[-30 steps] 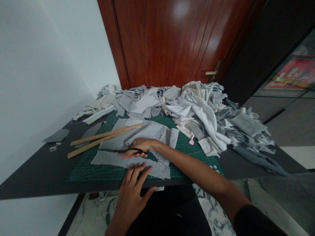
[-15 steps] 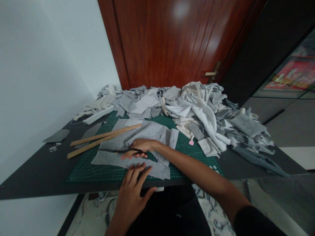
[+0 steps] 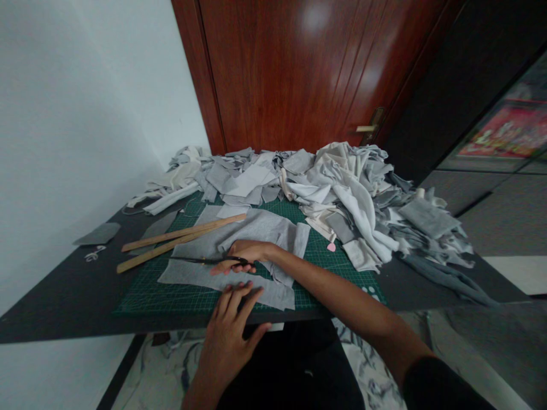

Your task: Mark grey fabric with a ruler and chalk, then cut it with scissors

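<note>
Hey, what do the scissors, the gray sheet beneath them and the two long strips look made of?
Scissors: probably metal blades, thin and dark; the black handles could be plastic. Gray sheet: matte fabric, judging by its soft folds. Long strips: likely wood or bamboo, given their tan color.

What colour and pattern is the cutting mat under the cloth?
The cutting mat is green with pale grid lines, shown in the head view.

No readable text, labels or numbers.
</note>
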Motion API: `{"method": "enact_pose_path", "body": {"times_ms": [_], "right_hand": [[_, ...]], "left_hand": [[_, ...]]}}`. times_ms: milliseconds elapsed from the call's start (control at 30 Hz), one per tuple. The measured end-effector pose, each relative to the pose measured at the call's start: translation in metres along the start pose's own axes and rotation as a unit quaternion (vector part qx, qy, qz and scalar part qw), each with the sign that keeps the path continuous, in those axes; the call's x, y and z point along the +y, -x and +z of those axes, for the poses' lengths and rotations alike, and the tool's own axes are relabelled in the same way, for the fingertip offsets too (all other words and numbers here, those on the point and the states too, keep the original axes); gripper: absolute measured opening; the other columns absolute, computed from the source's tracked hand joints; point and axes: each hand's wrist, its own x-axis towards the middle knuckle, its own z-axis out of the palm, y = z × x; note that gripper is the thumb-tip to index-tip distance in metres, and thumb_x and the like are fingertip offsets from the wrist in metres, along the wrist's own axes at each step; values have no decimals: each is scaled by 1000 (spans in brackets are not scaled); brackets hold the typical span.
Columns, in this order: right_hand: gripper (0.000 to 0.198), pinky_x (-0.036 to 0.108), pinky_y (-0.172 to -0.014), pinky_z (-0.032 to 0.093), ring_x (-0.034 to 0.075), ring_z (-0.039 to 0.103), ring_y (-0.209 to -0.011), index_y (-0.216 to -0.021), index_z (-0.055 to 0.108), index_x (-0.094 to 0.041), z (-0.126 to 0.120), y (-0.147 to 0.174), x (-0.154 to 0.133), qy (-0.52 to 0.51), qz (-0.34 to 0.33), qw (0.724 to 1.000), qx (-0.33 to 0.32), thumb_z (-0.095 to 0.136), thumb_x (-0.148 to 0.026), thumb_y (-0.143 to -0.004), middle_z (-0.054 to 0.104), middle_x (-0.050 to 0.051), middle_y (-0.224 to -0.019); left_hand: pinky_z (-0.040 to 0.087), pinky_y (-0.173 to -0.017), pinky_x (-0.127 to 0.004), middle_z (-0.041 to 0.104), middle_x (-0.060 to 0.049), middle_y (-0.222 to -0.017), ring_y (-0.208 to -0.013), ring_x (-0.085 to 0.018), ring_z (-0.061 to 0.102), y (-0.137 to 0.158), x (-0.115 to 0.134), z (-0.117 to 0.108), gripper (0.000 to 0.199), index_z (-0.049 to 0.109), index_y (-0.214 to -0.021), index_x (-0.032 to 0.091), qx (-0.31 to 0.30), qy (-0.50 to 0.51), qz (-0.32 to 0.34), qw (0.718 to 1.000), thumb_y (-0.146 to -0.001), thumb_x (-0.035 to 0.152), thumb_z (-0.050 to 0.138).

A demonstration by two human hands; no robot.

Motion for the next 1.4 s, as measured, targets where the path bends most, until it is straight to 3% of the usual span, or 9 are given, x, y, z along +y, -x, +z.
{"method": "enact_pose_path", "body": {"times_ms": [433, 667, 867, 1067, 1167, 1267, 1333, 1400], "right_hand": [[42, 16, -35, 33, 4, 37, -41, -70, 60, -14, 1, 7, 1, 9, -28, 1000, -4, 80, -47, -88, 47, -10, -48], [48, 18, -37, 36, 5, 38, -41, -67, 55, -17, 0, 5, 9, 19, -65, 998, -8, 83, -54, -80, 48, -10, -47], [40, 19, -38, 37, 6, 40, -40, -64, 54, -17, 2, 6, 9, 24, -82, 996, -12, 82, -41, -82, 49, -10, -46], [47, 19, -40, 34, 6, 41, -40, -60, 50, -18, 9, 11, 24, -33, -170, 985, 22, 83, -48, -77, 47, -9, -46], [52, 20, -43, 33, 6, 39, -41, -61, 47, -20, 13, 22, 27, -70, -233, 966, 89, 81, -54, -79, 45, -10, -49], [52, 22, -46, 27, 7, 39, -45, -63, 45, -20, 1, 37, 26, -10, -272, 929, 251, 76, -58, -84, 44, -9, -52], [49, 23, -52, 26, 7, 40, -51, -62, 45, -20, -19, 48, 26, 94, -274, 877, 382, 76, -50, -86, 44, -7, -56], [36, 23, -58, 29, 9, 47, -59, -65, 53, -18, -44, 58, 31, 217, -228, 816, 485, 74, -37, -88, 54, -5, -62]], "left_hand": [[45, -116, -53, 61, -7, -146, -136, -33, 53, -1, 1, -1, 55, 58, -148, 29, 0, 2, -2, 1000, -98, 50, 66], [46, -115, -52, 63, -7, -144, -133, -33, 55, -2, 1, -1, 54, 59, -147, 28, 10, 2, 4, 1000, -98, 50, 66], [47, -114, -51, 62, -7, -145, -134, -33, 55, -2, 0, 0, 54, 59, -147, 28, 14, -3, 7, 1000, -98, 51, 65], [48, -111, -50, 65, -6, -141, -130, -32, 57, -1, -3, 2, 54, 60, -146, 29, 19, -3, 7, 1000, -98, 52, 65], [47, -111, -50, 66, -6, -140, -130, -32, 57, 1, -6, 4, 53, 60, -146, 30, 32, -6, 10, 999, -98, 52, 65], [49, -109, -48, 67, -5, -137, -128, -31, 59, 2, -10, 5, 52, 60, -145, 31, 37, -5, 18, 999, -98, 52, 64], [51, -107, -46, 69, -5, -134, -126, -31, 60, 3, -13, 6, 49, 62, -143, 32, 35, 0, 22, 999, -98, 52, 65], [53, -103, -45, 70, -5, -130, -122, -30, 63, 5, -15, 8, 49, 63, -142, 32, 32, 6, 21, 999, -98, 53, 65]]}}
